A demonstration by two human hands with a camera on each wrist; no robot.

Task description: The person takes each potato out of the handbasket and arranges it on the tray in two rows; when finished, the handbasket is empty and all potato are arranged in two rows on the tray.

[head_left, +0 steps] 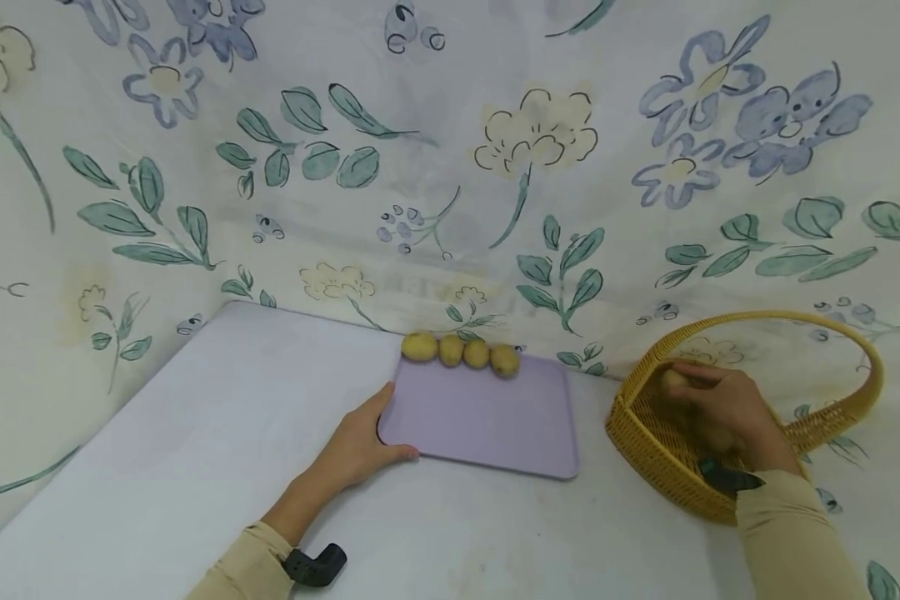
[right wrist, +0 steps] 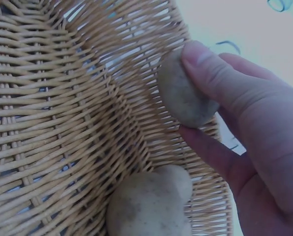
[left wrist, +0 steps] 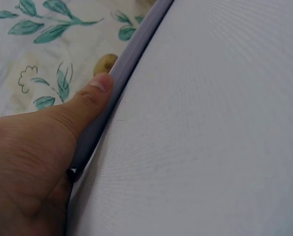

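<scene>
In the head view a row of several potatoes (head_left: 451, 351) lies along the back edge of a lilac tray (head_left: 487, 421). My left hand (head_left: 356, 442) holds the tray's front left corner, thumb on the front rim and fingers along the left side. In the left wrist view the thumb (left wrist: 94, 96) rests against the rim; the other fingers are mostly hidden. My right hand (head_left: 731, 408) is inside a wicker basket (head_left: 660, 471) at the right. Between thumb and fingers it pinches a potato (right wrist: 183, 93), raised beside the woven wall. More potatoes (right wrist: 148, 204) lie below it in the basket.
The basket's tall arched handle (head_left: 862, 400) rises over and beyond my right hand. A white table (head_left: 270, 375) carries both tray and basket. Floral cloth (head_left: 450, 167) hangs behind the table and at its sides.
</scene>
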